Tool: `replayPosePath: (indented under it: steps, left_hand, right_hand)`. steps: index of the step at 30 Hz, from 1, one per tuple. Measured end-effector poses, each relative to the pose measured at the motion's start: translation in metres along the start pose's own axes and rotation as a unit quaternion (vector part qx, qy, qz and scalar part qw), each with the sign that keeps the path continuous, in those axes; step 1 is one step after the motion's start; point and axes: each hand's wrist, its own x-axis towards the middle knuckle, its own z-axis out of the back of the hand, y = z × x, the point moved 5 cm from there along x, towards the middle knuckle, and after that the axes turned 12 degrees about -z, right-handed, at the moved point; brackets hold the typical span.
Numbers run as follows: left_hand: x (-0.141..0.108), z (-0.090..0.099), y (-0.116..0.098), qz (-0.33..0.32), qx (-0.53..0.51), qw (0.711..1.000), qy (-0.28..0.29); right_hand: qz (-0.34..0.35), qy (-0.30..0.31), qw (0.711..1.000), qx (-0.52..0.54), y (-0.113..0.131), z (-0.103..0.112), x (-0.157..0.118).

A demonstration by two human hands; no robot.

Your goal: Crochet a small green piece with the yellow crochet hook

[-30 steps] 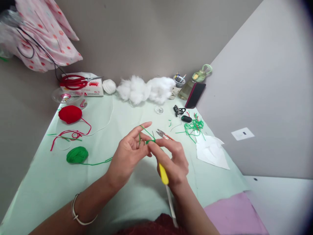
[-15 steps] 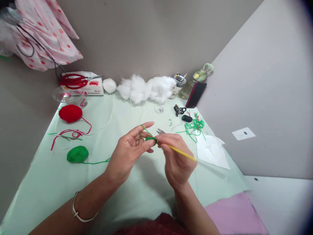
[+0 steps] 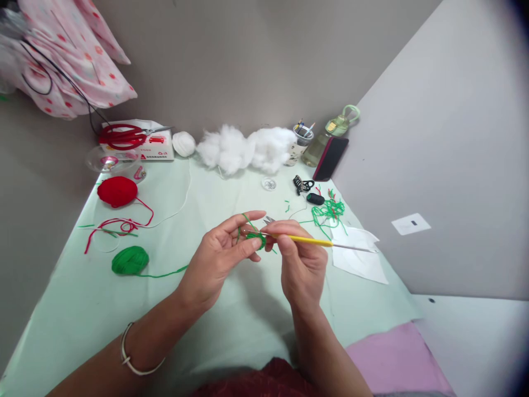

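My left hand (image 3: 219, 253) pinches a small green crochet piece (image 3: 257, 239) between thumb and fingers, with green yarn looped over its raised index finger. A strand runs from the green yarn ball (image 3: 130, 260) on the table to this hand. My right hand (image 3: 303, 259) is closed on a yellow-handled crochet hook (image 3: 309, 240), whose thin left tip lies at the green piece and whose other metal end points right. Scissor tips (image 3: 268, 220) show just behind my right fingers; the rest of the scissors is hidden.
Red yarn (image 3: 118, 191) lies at the left, red-handled scissors (image 3: 123, 136) on a box behind it. White stuffing (image 3: 227, 149), a pen cup (image 3: 301, 144), a bottle (image 3: 326, 138) and a phone (image 3: 331, 159) line the back. Green yarn scraps (image 3: 328, 209) and white paper (image 3: 359, 253) are at the right.
The hook has swung from slanting down to the right to nearly level, and its tip now shows at the green piece. My right hand has turned slightly; my left stays nearly still.
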Motion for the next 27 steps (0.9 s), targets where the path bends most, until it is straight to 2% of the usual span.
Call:
replayPosePath:
  steps: [5, 11, 16, 19, 21, 23, 25, 27]
  left_hand:
    - [-0.002, 0.001, 0.002, 0.008, 0.012, 1.000, 0.013]
    - [-0.002, 0.004, 0.003, 0.013, 0.030, 0.999, 0.021]
    - [-0.002, 0.005, -0.002, -0.002, 0.054, 0.999, 0.009]
    - [-0.001, 0.004, -0.006, -0.021, 0.059, 0.998, 0.007]
    - [-0.001, 0.003, -0.007, -0.036, 0.064, 0.997, 0.004]
    - [-0.001, 0.003, -0.006, -0.051, 0.080, 0.995, -0.012]
    - [-0.002, 0.004, -0.005, -0.062, 0.079, 0.994, -0.034]
    - [-0.002, 0.003, -0.002, -0.051, 0.039, 0.997, -0.041]
  right_hand:
    - [-0.021, 0.031, 0.996, 0.075, -0.005, -0.002, -0.001]
    - [-0.084, 0.009, 0.988, 0.132, -0.010, 0.003, 0.003]
    - [-0.086, 0.017, 0.985, 0.151, -0.008, 0.004, 0.005]
    - [-0.075, 0.017, 0.990, 0.122, -0.004, 0.005, 0.005]
    - [-0.042, 0.006, 0.997, 0.058, 0.000, 0.006, 0.002]
    - [0.040, -0.003, 0.998, -0.040, 0.007, 0.004, -0.004]
    - [0.151, -0.017, 0.975, -0.162, 0.012, -0.001, -0.013]
    - [0.242, -0.040, 0.932, -0.268, 0.014, -0.006, -0.022]
